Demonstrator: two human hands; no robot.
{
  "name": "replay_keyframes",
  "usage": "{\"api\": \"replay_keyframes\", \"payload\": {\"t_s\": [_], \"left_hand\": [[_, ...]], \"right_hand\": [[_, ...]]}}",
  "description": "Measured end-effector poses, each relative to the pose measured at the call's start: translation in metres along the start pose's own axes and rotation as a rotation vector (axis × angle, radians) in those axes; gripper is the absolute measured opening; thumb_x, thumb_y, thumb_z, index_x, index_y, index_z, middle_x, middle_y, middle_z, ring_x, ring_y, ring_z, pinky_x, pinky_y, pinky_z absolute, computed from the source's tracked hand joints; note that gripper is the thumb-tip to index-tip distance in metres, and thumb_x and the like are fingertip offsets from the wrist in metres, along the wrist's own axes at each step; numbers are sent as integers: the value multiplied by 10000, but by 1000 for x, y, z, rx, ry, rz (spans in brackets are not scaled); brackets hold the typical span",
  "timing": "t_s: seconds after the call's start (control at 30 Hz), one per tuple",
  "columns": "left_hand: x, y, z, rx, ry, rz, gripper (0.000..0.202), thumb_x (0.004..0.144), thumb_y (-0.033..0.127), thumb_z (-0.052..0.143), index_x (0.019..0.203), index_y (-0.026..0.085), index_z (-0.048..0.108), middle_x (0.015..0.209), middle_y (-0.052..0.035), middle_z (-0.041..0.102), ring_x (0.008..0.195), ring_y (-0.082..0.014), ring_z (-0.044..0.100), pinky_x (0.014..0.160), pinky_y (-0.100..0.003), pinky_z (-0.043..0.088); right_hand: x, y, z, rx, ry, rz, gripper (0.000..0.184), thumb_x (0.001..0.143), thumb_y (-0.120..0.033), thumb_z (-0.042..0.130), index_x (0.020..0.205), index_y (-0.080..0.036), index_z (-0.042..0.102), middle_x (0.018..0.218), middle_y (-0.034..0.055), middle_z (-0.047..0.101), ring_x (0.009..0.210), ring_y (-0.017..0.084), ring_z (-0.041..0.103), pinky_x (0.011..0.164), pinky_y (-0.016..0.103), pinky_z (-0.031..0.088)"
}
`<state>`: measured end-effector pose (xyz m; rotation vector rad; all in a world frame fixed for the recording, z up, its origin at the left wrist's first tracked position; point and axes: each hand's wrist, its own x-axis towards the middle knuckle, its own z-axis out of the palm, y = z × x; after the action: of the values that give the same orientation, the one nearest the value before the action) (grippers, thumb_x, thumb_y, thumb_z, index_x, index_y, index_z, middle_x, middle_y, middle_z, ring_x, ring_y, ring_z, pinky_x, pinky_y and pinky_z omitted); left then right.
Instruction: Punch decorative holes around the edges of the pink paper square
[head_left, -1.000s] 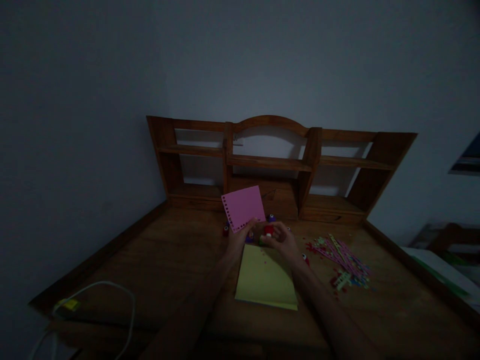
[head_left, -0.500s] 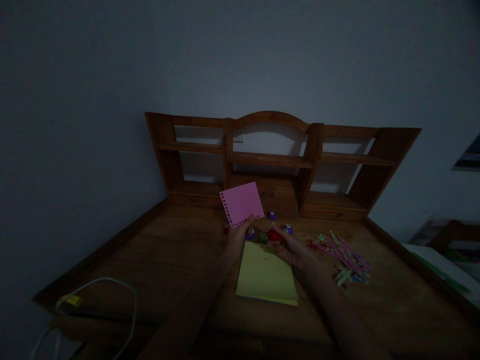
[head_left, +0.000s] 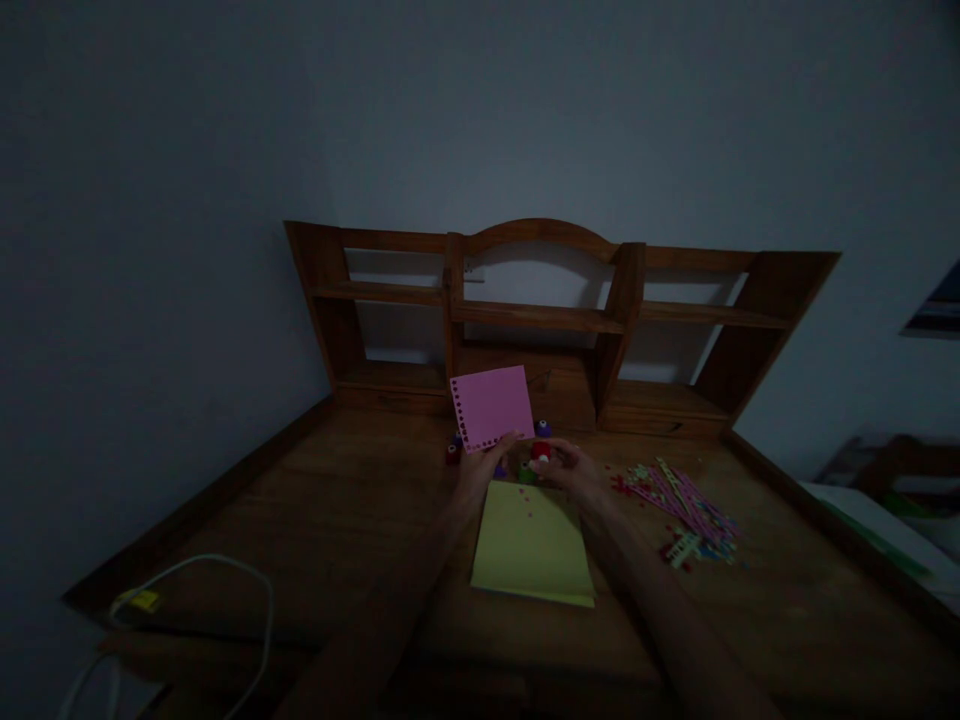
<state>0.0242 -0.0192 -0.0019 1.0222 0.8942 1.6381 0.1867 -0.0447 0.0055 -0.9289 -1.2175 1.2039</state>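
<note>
My left hand point(head_left: 480, 474) pinches the lower edge of a sheet of pink paper point(head_left: 493, 405), which is held up with small punched shapes along its left and bottom edges. In the fingers of my right hand point(head_left: 574, 472) is a small red craft punch point(head_left: 541, 453), just right of the sheet and apart from it. Under and between the hands lies yellow paper point(head_left: 532, 545) with a few tiny pink bits near its top. More punches stand behind: a purple one point(head_left: 543, 429), a green one point(head_left: 527, 472) and a red one point(head_left: 452, 454). Others are partly hidden by my hands.
Pink and pale paper strips point(head_left: 686, 505) lie with many small scraps at the right on the wooden desk point(head_left: 360, 500). A wooden shelf unit point(head_left: 540, 318) rises at the back. A white cable point(head_left: 217, 557) loops at the left front near a yellow object point(head_left: 142, 601).
The pink sheet has shifted slightly right and become more level. My right hand has turned the red punch and raised it a little. More pink bits show on the yellow paper.
</note>
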Motion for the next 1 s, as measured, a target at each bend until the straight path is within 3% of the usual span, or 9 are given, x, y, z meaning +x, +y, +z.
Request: {"api": "replay_keyframes", "payload": {"t_s": [0.2, 0.43, 0.6, 0.8, 1.0], "left_hand": [[0, 3, 1, 8, -55, -47, 401, 599, 372, 833, 899, 157, 674, 846, -68, 695, 729, -193, 635, 674, -313, 483], [-4, 6, 2, 112, -71, -25, 317, 604, 394, 831, 707, 167, 634, 638, -12, 626, 564, -151, 546, 560, -278, 407], [-4, 8, 2, 58, -76, -20, 298, 598, 361, 835, 721, 179, 634, 686, -24, 645, 624, -170, 580, 608, -296, 440], [-8, 13, 5, 44, -51, 10, 334, 573, 317, 849, 820, 175, 677, 783, -65, 700, 837, -242, 650, 747, -350, 499], [-9, 9, 6, 91, -64, 44, 361, 621, 322, 826, 921, 178, 684, 877, -85, 715, 886, -243, 658, 786, -363, 513]], "right_hand": [[-4, -6, 3, -32, -26, 2, 435, 565, -329, 873, 951, -228, 702, 816, 26, 709, 714, 180, 644, 669, 315, 506], [-2, -4, 3, -38, -45, 2, 415, 565, -331, 864, 933, -234, 698, 799, 14, 695, 699, 168, 632, 669, 316, 507], [-3, -7, 4, -31, -50, 8, 424, 543, -340, 870, 917, -234, 703, 811, 24, 704, 696, 177, 640, 668, 328, 511], [-2, -4, 3, -39, -26, 5, 443, 549, -353, 870, 939, -224, 702, 783, 11, 695, 664, 160, 623, 637, 303, 499], [-3, -7, 4, -66, -11, 19, 441, 540, -353, 875, 924, -222, 704, 752, 4, 684, 648, 153, 611, 620, 293, 491]]}}
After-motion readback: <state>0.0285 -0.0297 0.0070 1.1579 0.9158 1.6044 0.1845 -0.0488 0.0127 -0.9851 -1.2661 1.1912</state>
